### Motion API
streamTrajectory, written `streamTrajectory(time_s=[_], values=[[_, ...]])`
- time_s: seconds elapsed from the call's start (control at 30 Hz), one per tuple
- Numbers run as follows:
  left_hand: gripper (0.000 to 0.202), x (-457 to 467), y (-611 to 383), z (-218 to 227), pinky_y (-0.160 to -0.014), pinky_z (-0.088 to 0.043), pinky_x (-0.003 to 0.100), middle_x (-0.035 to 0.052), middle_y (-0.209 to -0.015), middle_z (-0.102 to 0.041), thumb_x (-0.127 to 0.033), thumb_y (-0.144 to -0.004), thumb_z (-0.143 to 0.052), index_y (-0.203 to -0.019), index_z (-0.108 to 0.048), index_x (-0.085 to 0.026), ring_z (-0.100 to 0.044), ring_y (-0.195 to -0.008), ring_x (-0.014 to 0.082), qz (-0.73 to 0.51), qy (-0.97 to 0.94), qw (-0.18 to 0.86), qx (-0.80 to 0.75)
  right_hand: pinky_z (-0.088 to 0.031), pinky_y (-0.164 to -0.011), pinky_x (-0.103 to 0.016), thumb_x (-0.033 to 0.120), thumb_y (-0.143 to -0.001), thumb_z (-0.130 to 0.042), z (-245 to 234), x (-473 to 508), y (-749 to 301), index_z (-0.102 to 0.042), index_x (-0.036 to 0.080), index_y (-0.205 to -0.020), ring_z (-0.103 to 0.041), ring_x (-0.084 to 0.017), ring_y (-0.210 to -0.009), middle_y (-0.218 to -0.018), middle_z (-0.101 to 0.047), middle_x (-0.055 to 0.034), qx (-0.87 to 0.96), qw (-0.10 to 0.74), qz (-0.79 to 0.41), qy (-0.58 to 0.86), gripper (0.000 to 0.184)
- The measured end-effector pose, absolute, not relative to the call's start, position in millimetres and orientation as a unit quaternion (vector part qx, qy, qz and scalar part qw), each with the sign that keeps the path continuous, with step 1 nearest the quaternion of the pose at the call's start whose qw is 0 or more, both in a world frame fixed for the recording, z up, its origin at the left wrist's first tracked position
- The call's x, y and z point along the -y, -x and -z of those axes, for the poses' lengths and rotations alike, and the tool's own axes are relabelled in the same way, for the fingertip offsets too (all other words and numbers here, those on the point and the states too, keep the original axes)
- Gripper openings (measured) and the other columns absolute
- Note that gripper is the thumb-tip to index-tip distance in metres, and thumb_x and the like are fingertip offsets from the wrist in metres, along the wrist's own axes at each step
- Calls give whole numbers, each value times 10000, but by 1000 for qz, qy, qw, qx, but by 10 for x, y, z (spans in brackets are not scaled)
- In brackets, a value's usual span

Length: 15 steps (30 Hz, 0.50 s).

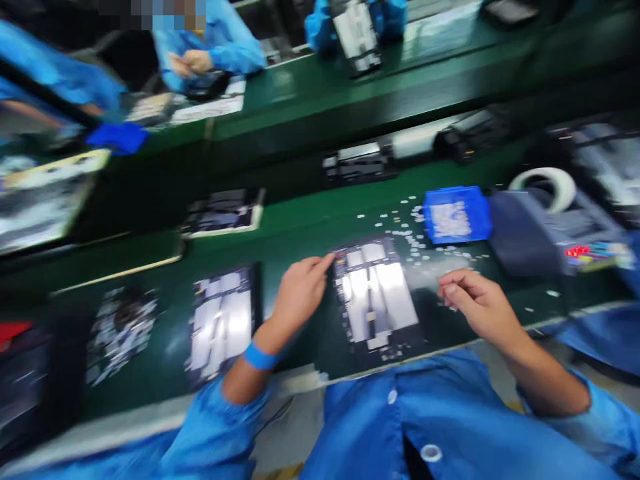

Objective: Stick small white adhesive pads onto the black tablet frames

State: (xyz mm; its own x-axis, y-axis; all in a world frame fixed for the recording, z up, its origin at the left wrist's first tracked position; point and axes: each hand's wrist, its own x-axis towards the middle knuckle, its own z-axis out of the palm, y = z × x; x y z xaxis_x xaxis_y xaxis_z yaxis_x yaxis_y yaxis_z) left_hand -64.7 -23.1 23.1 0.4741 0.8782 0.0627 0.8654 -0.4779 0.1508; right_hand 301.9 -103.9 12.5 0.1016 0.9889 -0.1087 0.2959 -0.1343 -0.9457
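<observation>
An opened tablet (383, 293) with its silvery battery cells showing lies flat in front of me. My left hand (303, 290), a blue band on its wrist, reaches to the tablet's upper left corner. Its index finger is stretched out at that edge, and no object shows in the hand. To the right of the tablet, my right hand (477, 303) is held above the green bench, thumb and fingertips pinched together. Whatever may be between them is too small and blurred to make out. Small white pieces (413, 243) are scattered behind the tablet and to its right.
A blue tray (457, 215) of white pieces stands beside a grey tape dispenser (530, 230) with a white roll. Another opened tablet (223, 323) lies left, near a heap of small parts (123, 327). More devices line the bench's back; co-workers in blue sit opposite.
</observation>
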Motion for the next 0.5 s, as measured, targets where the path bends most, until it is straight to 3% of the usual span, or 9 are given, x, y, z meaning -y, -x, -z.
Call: streamTrajectory(time_s=[0.1, 0.27, 0.5], values=[[447, 251, 742, -141, -971, -527, 464, 129, -1211, -710, -317, -1011, -444, -1398, -637, -203, -656, -1122, 320, -155, -830, 56, -534, -411, -460, -243, 526, -793, -786, 31, 1510, -3636, -679, 225, -896, -532, -118, -511, -697, -650, 5, 261, 534, -448, 668, 336], [353, 282, 652, -165, -942, -580, 561, 4, -1128, -727, -439, -957, -498, -1252, -689, -402, -686, -1057, 342, -241, -792, 75, -555, -362, -399, -191, 550, -642, -862, 138, 1595, -4338, -636, 223, -887, -487, -77, -469, -680, -620, 39, 115, 633, -362, 675, 466], [299, 468, 522, -357, -626, -598, 444, -45, -1133, -716, -474, -916, -549, -1181, -688, -461, -698, -975, 307, -232, -774, 82, -583, -361, -386, -162, 470, -615, -869, 129, 1314, -4440, -634, 192, -843, -527, -68, -490, -715, -673, 8, 95, 654, -393, 639, 430]])
